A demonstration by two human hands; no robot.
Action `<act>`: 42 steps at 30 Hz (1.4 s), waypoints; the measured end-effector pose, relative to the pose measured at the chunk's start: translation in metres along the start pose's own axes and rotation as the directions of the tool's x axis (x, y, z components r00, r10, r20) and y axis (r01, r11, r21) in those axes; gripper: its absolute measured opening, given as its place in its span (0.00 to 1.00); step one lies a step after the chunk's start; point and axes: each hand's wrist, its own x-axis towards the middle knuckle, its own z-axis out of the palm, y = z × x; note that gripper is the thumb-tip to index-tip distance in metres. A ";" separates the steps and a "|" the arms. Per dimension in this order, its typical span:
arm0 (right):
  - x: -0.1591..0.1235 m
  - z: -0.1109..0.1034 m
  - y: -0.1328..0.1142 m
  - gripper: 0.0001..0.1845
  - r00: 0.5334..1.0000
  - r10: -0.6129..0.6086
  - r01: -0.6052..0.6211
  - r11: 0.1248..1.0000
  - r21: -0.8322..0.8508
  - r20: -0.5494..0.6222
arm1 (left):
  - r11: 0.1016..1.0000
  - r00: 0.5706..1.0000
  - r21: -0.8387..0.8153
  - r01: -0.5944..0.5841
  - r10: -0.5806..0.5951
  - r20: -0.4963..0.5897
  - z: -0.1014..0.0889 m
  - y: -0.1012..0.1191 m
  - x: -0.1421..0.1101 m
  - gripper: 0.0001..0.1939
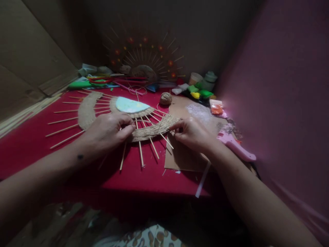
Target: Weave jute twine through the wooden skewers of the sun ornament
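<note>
A half-round woven fan (154,129) of twine and thin wooden sticks lies on the red cloth, its sticks spreading outward. A pale blue half-disc (131,105) sits at its centre, inside an inner woven band. My left hand (110,130) is closed in a pinch at the outer band, where a thin strand of twine (146,120) runs from the fingertips. At the right end of that band, my right hand (191,132) has thumb and index finger bent against the weave, gripping its edge. Behind the fan rests a ball of twine (166,98).
Cardboard (177,156) lies under my right hand, with a pink glue gun (236,145) beside it. At the back are red-handled scissors (100,80), coloured packets (205,93), a cup (195,78) and a finished-looking stick fan with red flowers (144,70) against the wall.
</note>
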 end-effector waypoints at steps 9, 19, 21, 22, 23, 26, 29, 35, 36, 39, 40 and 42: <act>0.001 0.001 -0.002 0.15 0.999 0.046 -0.048 0.992 -0.113 -0.018 | 0.992 0.995 -0.124 0.024 -0.012 0.099 -0.006 -0.015 0.003 0.13; -0.001 0.012 0.008 0.13 1.000 -0.027 0.023 0.975 -0.221 -0.014 | 0.977 0.957 -0.200 -0.069 0.122 0.264 -0.006 -0.014 -0.004 0.14; -0.003 0.014 0.004 0.13 0.998 -0.044 0.032 0.967 -0.251 -0.043 | 0.979 0.954 -0.184 -0.088 0.135 0.266 -0.006 -0.014 -0.004 0.14; -0.004 0.014 0.000 0.13 0.996 -0.058 0.038 0.966 -0.257 -0.069 | 0.979 0.954 -0.182 -0.096 0.142 0.262 -0.005 -0.014 -0.003 0.14; -0.006 0.015 -0.005 0.12 0.993 -0.075 0.048 0.966 -0.255 -0.095 | 0.978 0.956 -0.181 -0.102 0.147 0.256 -0.005 -0.013 -0.003 0.14; -0.009 0.016 -0.024 0.08 0.989 -0.116 0.096 0.972 -0.215 -0.086 | 0.977 0.960 -0.186 -0.107 0.150 0.237 -0.005 -0.011 -0.004 0.13; -0.010 0.022 -0.043 0.07 0.994 -0.092 0.104 0.959 -0.262 0.060 | 0.976 0.964 -0.194 -0.096 0.140 0.227 -0.006 -0.009 -0.004 0.12; -0.007 0.043 -0.057 0.11 0.994 -0.053 0.091 0.901 -0.424 0.099 | 0.974 0.961 -0.213 -0.080 0.132 0.244 -0.007 -0.007 -0.008 0.10; -0.007 0.044 -0.058 0.13 0.994 -0.055 0.091 0.900 -0.427 0.095 | 0.973 0.960 -0.218 -0.081 0.135 0.244 -0.007 -0.006 -0.009 0.10; -0.008 0.047 -0.057 0.14 0.998 -0.028 0.053 0.895 -0.443 0.063 | 0.972 0.961 -0.223 -0.078 0.133 0.241 -0.006 -0.005 -0.011 0.09; -0.009 0.048 -0.057 0.14 0.999 -0.021 0.036 0.893 -0.449 0.039 | 0.971 0.962 -0.228 -0.078 0.133 0.237 -0.005 -0.005 -0.011 0.09; -0.011 0.050 -0.055 0.12 0.999 -0.039 0.025 0.893 -0.450 -0.022 | 0.964 0.964 -0.249 -0.091 0.148 0.223 -0.004 -0.003 -0.013 0.08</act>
